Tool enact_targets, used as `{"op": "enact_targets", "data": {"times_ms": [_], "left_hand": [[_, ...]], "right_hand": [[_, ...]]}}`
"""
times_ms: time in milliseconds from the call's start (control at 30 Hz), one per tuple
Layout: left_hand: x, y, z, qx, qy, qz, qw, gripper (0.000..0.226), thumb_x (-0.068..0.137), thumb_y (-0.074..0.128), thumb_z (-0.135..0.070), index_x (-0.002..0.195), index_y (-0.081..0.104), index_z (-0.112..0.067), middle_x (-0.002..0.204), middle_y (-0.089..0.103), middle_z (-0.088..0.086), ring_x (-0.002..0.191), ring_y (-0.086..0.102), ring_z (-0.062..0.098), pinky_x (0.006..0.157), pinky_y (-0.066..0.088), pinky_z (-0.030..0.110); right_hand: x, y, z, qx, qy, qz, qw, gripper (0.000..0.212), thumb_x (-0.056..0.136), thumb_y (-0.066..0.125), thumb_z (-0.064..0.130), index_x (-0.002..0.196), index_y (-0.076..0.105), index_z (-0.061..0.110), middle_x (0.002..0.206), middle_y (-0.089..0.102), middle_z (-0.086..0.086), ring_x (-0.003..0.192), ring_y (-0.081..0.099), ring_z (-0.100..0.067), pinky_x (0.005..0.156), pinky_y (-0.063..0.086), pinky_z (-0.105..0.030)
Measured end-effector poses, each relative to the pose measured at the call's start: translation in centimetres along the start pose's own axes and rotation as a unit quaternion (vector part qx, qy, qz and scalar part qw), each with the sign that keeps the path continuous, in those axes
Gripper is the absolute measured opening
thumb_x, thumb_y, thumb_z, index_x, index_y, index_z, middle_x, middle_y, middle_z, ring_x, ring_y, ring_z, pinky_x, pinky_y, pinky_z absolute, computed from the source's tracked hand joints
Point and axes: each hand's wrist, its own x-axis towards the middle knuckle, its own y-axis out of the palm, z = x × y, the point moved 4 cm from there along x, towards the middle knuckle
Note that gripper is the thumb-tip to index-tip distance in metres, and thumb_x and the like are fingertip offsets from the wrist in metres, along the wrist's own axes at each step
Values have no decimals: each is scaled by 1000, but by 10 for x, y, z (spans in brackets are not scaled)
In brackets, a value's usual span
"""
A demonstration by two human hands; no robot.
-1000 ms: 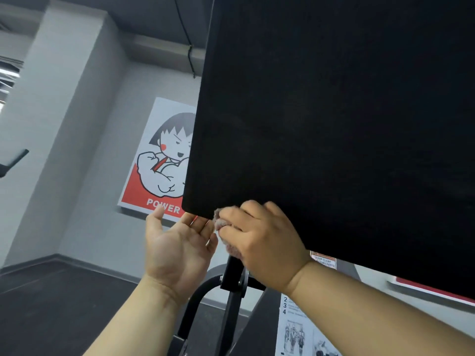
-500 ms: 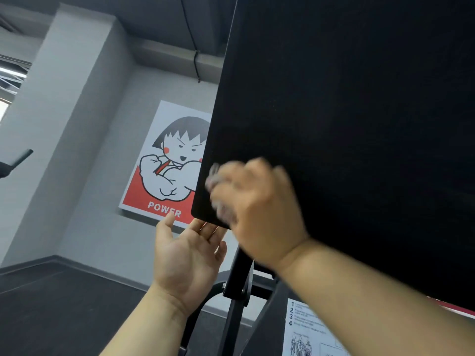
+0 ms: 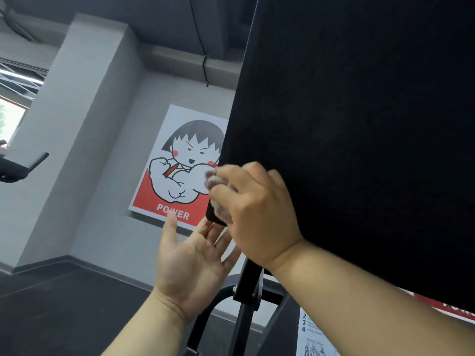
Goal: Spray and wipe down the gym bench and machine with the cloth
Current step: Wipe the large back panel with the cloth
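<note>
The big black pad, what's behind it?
A cartoon POWER poster on the grey wall pokes out behind the black pad; its right part is covered. Anything else behind is hidden.

the pad above the hands is plain black; the cloth is pale greyish; the poster beyond them is red, white and black.

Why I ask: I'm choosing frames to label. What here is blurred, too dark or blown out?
Head view: the right hand and the cloth it grips are smeared by motion at the lower corner of the black pad; the open left hand is sharper; the pad reads as near-featureless black; the window at far left is blown out; the poster is legible.
</note>
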Motion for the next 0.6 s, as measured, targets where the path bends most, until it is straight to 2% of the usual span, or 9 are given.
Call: {"op": "enact_targets", "data": {"times_ms": [100, 167, 200, 267, 333, 367, 467, 533, 600], "left_hand": [[-1, -3, 3, -27, -6, -1, 1000, 76, 86, 31, -75, 105, 75, -16, 108, 68, 7, 105, 60, 22, 107, 35, 42], [0, -3, 5, -38, -2, -13, 999, 75, 87, 32, -74, 103, 76, -16, 111, 69, 6, 105, 62, 20, 106, 37, 40], [-1, -2, 6, -41, 2, -21, 999, 73, 87, 33, -73, 100, 77, -16, 110, 69, 5, 103, 64, 19, 103, 40, 39], [-3, 0, 7, -34, 1, -36, 999, 72, 87, 34, -73, 92, 78, -15, 106, 70, 2, 93, 68, 17, 96, 42, 37], [-4, 0, 5, -19, -5, -39, 999, 74, 86, 34, -74, 102, 77, -15, 112, 71, 2, 95, 69, 16, 97, 42, 36], [-5, 0, 3, -9, -10, -40, 999, 77, 86, 34, -75, 112, 74, -15, 117, 70, 2, 100, 68, 17, 100, 41, 37], [-11, 1, -8, 24, -29, -26, 999, 87, 85, 31, -78, 132, 59, -11, 129, 65, 7, 119, 61, 20, 109, 37, 43], [-19, 1, -14, 44, -29, -15, 998, 89, 84, 28, -79, 135, 56, -11, 133, 62, 10, 126, 57, 23, 111, 35, 45], [-27, -2, -17, 60, -22, -21, 998, 88, 84, 27, -78, 135, 57, -12, 134, 62, 10, 127, 56, 23, 112, 34, 45]], "right_hand": [[-28, 17, 6, 7, -55, 82, 995, 19, 89, 55, 16, 78, 70, 19, 103, 70, 5, 81, 58, -22, 67, 37, -35], [-19, 10, 5, -4, -80, 87, 993, 19, 89, 55, 15, 78, 70, 19, 99, 70, 4, 80, 59, -23, 67, 36, -35], [-7, 2, 3, -6, -77, 63, 995, 17, 88, 57, 13, 80, 70, 18, 99, 70, 4, 81, 58, -24, 68, 36, -37], [28, -23, -10, -8, -9, -25, 1000, 14, 85, 60, 11, 87, 72, 18, 102, 69, 1, 86, 56, -26, 70, 38, -39], [56, -42, -25, -14, 72, -92, 993, 12, 85, 65, 13, 92, 73, 18, 103, 67, -1, 90, 55, -28, 73, 42, -41], [59, -41, -26, -18, 90, -91, 992, 10, 85, 66, 15, 91, 73, 18, 103, 66, -1, 90, 55, -28, 73, 42, -41], [21, -7, 0, -23, -2, -20, 1000, 15, 92, 59, 16, 84, 71, 18, 99, 69, 3, 84, 58, -27, 68, 36, -38], [-14, 14, 13, -24, -67, 46, 996, 24, 96, 52, 15, 80, 69, 18, 97, 70, 5, 82, 60, -23, 67, 35, -36], [-27, 23, 11, -21, -87, 66, 994, 23, 94, 53, 14, 78, 69, 19, 97, 70, 6, 83, 60, -20, 68, 34, -34]]}}
